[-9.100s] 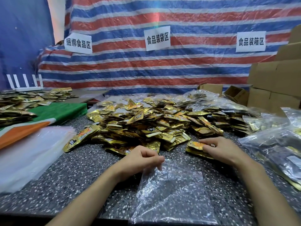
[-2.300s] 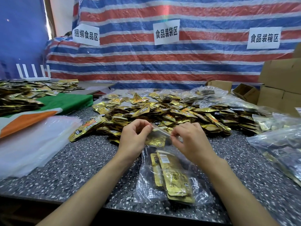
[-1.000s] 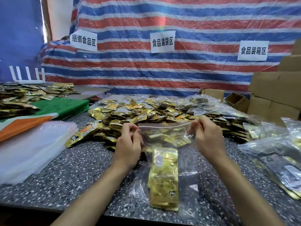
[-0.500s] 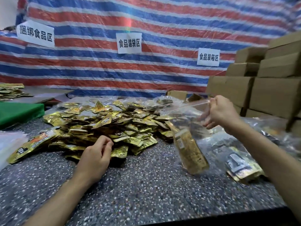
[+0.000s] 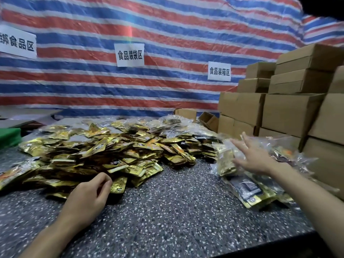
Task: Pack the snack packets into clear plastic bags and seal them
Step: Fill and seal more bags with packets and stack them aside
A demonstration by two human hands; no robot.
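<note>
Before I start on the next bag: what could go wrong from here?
1. The filled bag by the open right hand rests against a heap of bagged packs near the table edge; it may slide off.
2. Its seal cannot be seen; it might spill.
3. The left hand, at the loose packets, could nudge some forward.

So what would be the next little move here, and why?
Probably draw the right hand back: its fingers are spread, and the filled bag already lies with the other packed bags. The left hand rests empty beside the loose gold packets.
</note>
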